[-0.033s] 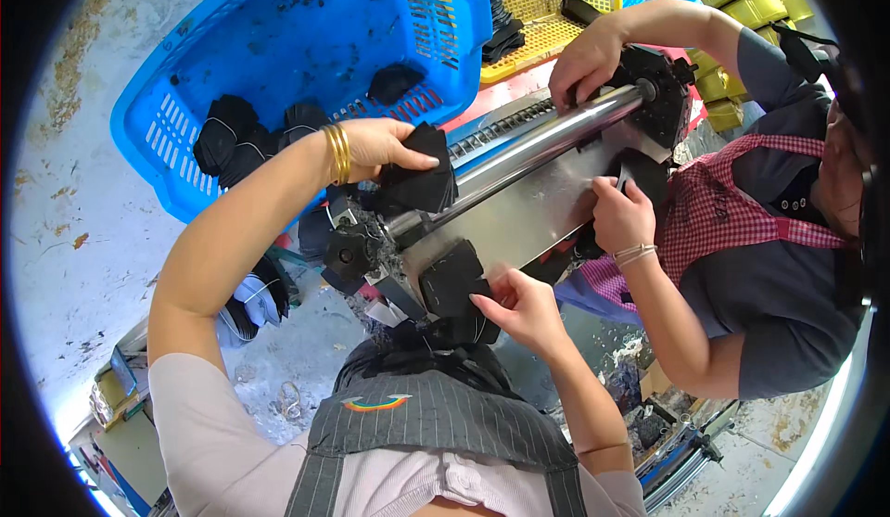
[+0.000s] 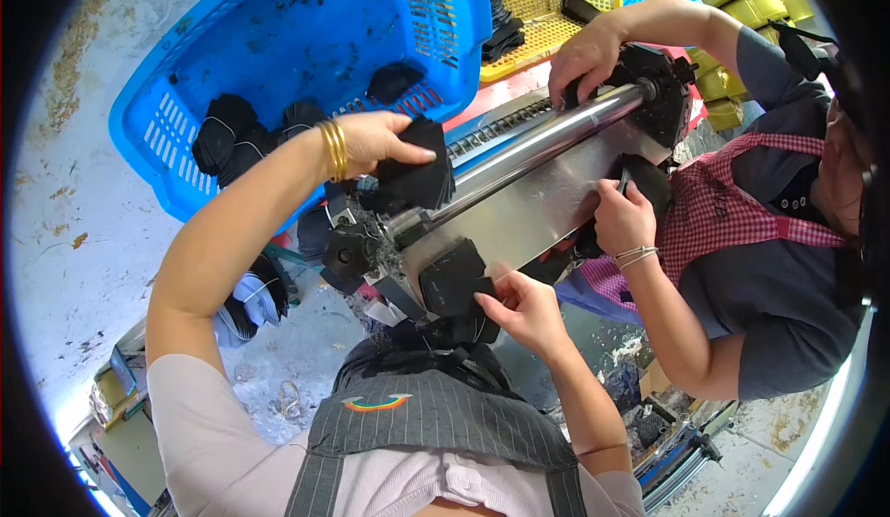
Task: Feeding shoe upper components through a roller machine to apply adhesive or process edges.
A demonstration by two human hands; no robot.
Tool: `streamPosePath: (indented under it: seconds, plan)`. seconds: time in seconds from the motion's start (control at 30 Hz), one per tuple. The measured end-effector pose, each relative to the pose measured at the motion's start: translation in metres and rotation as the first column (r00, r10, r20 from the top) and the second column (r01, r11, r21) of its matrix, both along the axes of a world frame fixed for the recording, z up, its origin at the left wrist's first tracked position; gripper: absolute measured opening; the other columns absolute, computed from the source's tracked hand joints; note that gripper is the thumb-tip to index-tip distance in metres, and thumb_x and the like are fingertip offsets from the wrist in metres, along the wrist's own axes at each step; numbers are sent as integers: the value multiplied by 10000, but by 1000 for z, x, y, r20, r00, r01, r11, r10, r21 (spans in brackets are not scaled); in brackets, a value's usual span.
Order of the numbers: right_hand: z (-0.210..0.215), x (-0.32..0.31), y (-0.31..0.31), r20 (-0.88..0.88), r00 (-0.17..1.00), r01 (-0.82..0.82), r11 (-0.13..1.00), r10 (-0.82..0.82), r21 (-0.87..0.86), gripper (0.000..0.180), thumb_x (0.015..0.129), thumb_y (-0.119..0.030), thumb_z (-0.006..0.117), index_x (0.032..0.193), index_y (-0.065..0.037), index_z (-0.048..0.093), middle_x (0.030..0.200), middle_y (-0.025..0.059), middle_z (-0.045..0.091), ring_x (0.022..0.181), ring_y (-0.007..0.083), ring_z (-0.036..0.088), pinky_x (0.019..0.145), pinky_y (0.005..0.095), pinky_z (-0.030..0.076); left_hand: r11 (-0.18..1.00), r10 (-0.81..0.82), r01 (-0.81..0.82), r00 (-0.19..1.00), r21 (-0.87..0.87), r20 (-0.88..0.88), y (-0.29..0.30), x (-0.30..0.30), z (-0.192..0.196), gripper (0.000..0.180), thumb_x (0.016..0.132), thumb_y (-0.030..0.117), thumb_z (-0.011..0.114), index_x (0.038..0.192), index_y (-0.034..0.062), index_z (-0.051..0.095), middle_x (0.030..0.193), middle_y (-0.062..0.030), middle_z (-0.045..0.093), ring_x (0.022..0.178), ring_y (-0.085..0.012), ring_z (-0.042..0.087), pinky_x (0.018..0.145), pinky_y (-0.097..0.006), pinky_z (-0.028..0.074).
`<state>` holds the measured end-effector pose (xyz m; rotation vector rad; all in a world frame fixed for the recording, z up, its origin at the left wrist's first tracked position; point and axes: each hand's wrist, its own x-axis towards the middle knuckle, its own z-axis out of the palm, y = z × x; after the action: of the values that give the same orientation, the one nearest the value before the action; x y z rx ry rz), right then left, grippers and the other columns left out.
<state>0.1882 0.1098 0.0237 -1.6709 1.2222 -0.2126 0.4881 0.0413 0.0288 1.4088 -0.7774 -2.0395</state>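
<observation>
My left hand [image 2: 371, 144], with gold bangles at the wrist, grips a fanned stack of flat black pieces [image 2: 417, 176] over the near-left end of a machine's shiny metal roller [image 2: 547, 146]. Lower down, my right hand [image 2: 527, 311] pinches the edge of more black pieces [image 2: 452, 278], which lie at the left end of the machine's flat steel plate [image 2: 528, 220]. What exactly its fingertips hold is partly hidden. Across the machine, a co-worker's hand [image 2: 584, 58] reaches behind the roller. Their other hand [image 2: 626, 220] holds black pieces [image 2: 644, 178] by the plate's right end.
A large blue basket [image 2: 139, 100] with several tied black bundles [image 2: 222, 137] stands at the far left. Behind the machine is a yellow basket [image 2: 547, 39] with stacked black pieces. More tied bundles [image 2: 260, 294] lie at lower left. The co-worker [image 2: 742, 202] sits close on the right.
Both my hands have barely moved; each keeps its place by the black pieces. The co-worker's far hand has shifted slightly, and a dark piece now shows beneath it.
</observation>
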Motion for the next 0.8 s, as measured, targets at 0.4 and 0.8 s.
streamPosePath:
  seconds: [0.4, 0.8]
  plan:
    - [11, 30, -35, 165, 916, 229, 816, -364, 531, 211, 816, -193, 637, 811, 12, 591, 622, 52, 578, 464, 70, 480, 420, 221, 372, 998, -56, 54, 992, -21, -116, 0, -13, 11, 246, 804, 105, 661, 1021, 19, 585, 963, -56, 640, 885, -125, 617, 769, -263, 494]
    - [3, -17, 9, 55, 983, 177, 983, -175, -40, 132, 811, -88, 621, 813, 40, 591, 578, 40, 550, 507, 74, 519, 470, 234, 417, 978, 106, -102, 994, -180, 12, -2, 11, 27, 307, 813, 68, 635, 1083, 37, 493, 986, -78, 612, 902, -157, 615, 762, -312, 518]
